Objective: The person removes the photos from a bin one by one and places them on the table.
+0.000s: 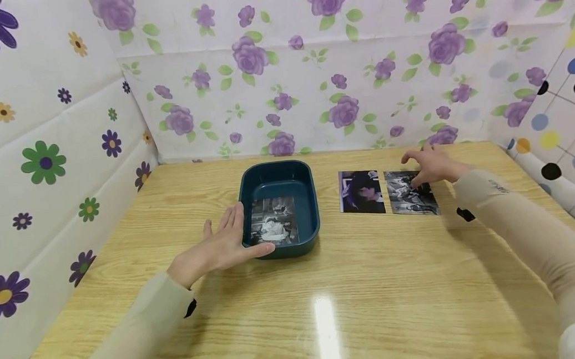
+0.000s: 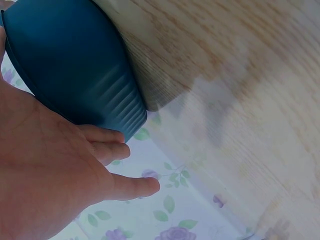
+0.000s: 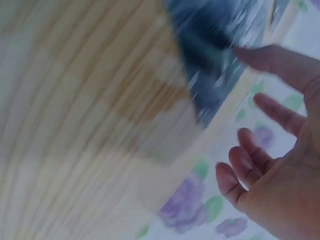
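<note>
Rightmost photo (image 1: pixel 405 198) lies partly beneath the right grip (image 1: pixel 434 165), the nearer hand — fingers loosely parted, nothing held.

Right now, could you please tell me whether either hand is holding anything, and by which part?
Nothing appears held: the left hand rests straight-fingered against the tray, and the right hand is over the rightmost photo without pinching it.

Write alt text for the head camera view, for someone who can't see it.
A person's left hand is against a dark teal tray with a gray photo inside; the right hand is over a second gray photo, just right of a purplish photo on a wood-grain table. Behind is a flowered wall.
</note>
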`<state>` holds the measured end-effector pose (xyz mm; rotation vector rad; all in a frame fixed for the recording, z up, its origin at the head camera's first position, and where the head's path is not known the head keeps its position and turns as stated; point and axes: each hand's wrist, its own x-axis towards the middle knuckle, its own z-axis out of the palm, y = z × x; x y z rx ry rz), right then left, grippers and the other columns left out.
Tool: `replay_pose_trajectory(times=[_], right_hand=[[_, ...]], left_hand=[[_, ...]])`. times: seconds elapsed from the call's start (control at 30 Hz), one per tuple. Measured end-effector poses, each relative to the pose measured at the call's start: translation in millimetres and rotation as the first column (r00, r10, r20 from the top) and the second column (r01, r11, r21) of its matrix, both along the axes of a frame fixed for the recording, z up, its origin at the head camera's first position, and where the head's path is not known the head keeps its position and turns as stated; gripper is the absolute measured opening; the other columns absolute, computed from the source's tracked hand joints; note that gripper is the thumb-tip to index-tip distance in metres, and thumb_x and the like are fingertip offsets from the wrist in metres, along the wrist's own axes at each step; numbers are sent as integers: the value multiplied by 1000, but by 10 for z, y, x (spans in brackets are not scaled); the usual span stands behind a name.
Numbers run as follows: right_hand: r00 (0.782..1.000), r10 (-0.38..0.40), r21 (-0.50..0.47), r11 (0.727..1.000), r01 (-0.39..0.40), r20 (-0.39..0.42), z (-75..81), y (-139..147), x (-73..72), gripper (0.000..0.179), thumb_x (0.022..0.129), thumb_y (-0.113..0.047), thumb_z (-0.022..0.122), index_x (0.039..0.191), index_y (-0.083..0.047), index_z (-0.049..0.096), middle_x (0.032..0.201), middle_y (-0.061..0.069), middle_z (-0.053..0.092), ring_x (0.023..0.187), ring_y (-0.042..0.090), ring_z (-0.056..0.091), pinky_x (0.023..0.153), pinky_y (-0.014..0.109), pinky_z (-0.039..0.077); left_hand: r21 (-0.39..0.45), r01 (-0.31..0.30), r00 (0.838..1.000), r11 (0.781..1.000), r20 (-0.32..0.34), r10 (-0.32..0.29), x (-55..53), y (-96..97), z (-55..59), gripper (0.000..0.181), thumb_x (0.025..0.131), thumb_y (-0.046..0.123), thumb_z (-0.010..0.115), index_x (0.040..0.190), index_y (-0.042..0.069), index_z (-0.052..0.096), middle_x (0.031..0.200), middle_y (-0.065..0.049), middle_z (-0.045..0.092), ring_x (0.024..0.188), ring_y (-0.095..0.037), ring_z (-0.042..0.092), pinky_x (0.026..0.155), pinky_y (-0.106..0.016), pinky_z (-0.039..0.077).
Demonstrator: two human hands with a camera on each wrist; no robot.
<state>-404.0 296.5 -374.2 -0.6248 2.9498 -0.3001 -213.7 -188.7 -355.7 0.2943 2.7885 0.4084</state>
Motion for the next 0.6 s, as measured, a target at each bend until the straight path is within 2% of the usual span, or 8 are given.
replay_pose_trajectory(times=[0.07, 0.17, 0.27, 0.37, 0.5, 0.6], right_hand=[[1000, 18, -13, 1000, -19, -26, 9, -84, 3, 61, 78, -18, 78, 131, -3, 51, 120, 34, 49, 108, 47, 43, 89, 60, 34], [999, 48, -169, 984, -46, 8, 53, -304, 3, 56, 85, -17, 72, 134, -1, 49, 122, 31, 53, 111, 43, 51, 93, 59, 40], [995, 71, -328, 944, -44, 72, 140, -613, 18, 52, 92, -24, 67, 138, -6, 48, 123, 25, 57, 109, 36, 56, 91, 53, 47], [982, 126, -438, 897, -53, 139, 227, -965, 38, 52, 94, -31, 64, 140, -12, 47, 120, 19, 59, 107, 34, 58, 91, 50, 48], [957, 240, -516, 848, -125, 162, 327, -1420, 77, 52, 94, -33, 64, 140, -16, 47, 117, 16, 61, 105, 33, 59, 91, 48, 49], [938, 316, -511, 835, -205, 141, 401, -1726, 109, 53, 91, -31, 67, 139, -16, 49, 117, 15, 61, 102, 27, 58, 88, 42, 49]], left_hand=[[-2, 0, 1000, 1000, -1, 0, 5, 0, 3, 126, 75, 88, 42, 153, 7, -16, 163, -11, -14, 152, -29, -9, 113, -67, -9], [-9, 0, 1000, 1000, -4, -1, 4, -15, 6, 126, 75, 88, 41, 153, 7, -16, 163, -12, -13, 152, -29, -8, 113, -67, -9], [-13, 1, 1000, 1000, -4, -1, 0, -29, 4, 126, 75, 88, 41, 153, 8, -17, 163, -11, -13, 152, -29, -8, 113, -67, -9], [-11, -1, 1000, 1000, 3, 1, 0, -32, 1, 126, 75, 88, 41, 153, 8, -17, 163, -11, -13, 152, -29, -9, 113, -67, -9], [-5, -1, 1000, 1000, 8, 1, 3, -23, 1, 126, 75, 88, 41, 153, 8, -17, 163, -11, -13, 152, -29, -9, 113, -67, -9], [-9, 4, 1000, 1000, 3, -4, 3, -4, 2, 126, 75, 88, 41, 153, 9, -16, 163, -10, -13, 152, -28, -8, 113, -67, -9]])
